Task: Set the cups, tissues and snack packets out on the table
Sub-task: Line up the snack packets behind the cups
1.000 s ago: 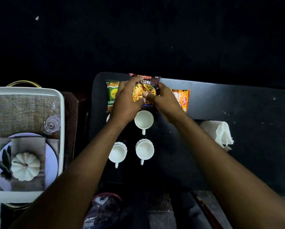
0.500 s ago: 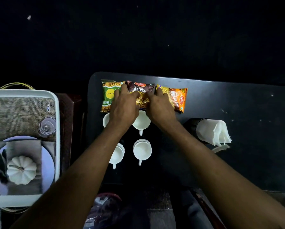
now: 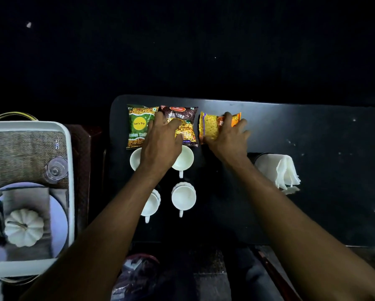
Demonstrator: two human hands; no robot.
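Three snack packets lie in a row at the far edge of the black table [image 3: 312,170]: a green packet [image 3: 137,127], a brown mixture packet [image 3: 182,120] and an orange packet [image 3: 210,127]. My left hand [image 3: 162,142] rests flat on the brown packet with fingers spread. My right hand [image 3: 227,137] grips the orange packet. Several white cups stand in front of the packets, among them a far cup [image 3: 185,159] and a near cup [image 3: 183,197]; my left arm partly hides two others. White tissues [image 3: 277,170] stand in a dark holder on the right.
A white tray [image 3: 70,170] stands at the left on a separate surface, holding a burlap mat, a wine glass [image 3: 56,169], a plate and a white pumpkin [image 3: 24,227]. A plastic bag [image 3: 138,274] lies below the table's near edge.
My right hand left the brown packet and went right, onto the orange packet, which now lies apart from the brown one. My left hand stays on the brown packet.
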